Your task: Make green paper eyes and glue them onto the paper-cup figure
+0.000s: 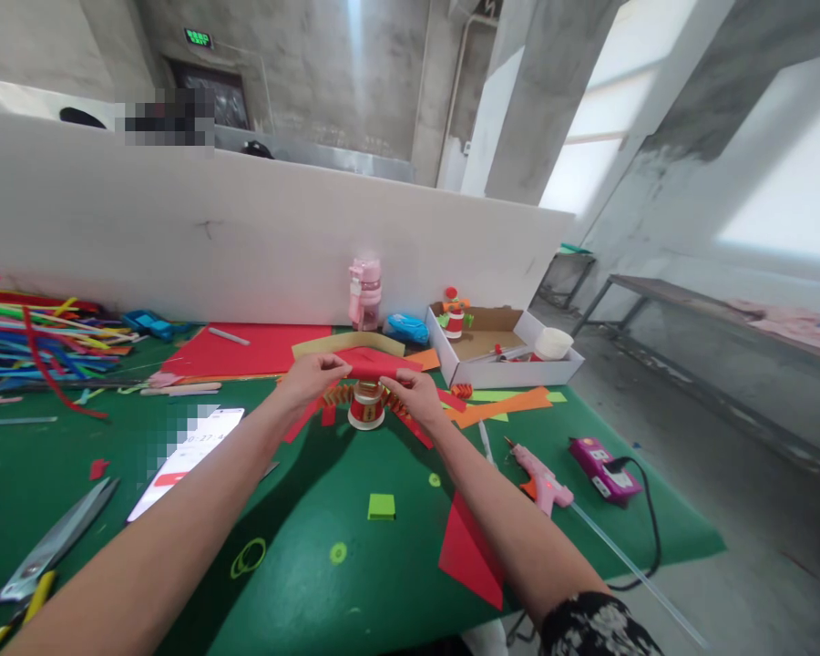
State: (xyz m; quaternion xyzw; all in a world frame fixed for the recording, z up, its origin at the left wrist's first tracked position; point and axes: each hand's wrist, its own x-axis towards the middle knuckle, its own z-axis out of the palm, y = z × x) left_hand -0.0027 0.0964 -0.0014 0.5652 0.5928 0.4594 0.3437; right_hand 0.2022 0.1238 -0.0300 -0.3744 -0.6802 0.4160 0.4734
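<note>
Both ends of red paper sheet point(375, 363) pinched over small cup point(366, 408).
Left hand point(311, 375) grips its left edge, right hand point(418, 394) its right edge; cup stands beneath, mid-table; open green mat point(355, 474) in front, glue gun point(543, 478) well apart at right.

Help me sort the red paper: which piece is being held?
The folded red piece above the small jar, pinched between left hand and right hand. The big red sheet behind and the red triangle nearer the table edge lie untouched.
</note>
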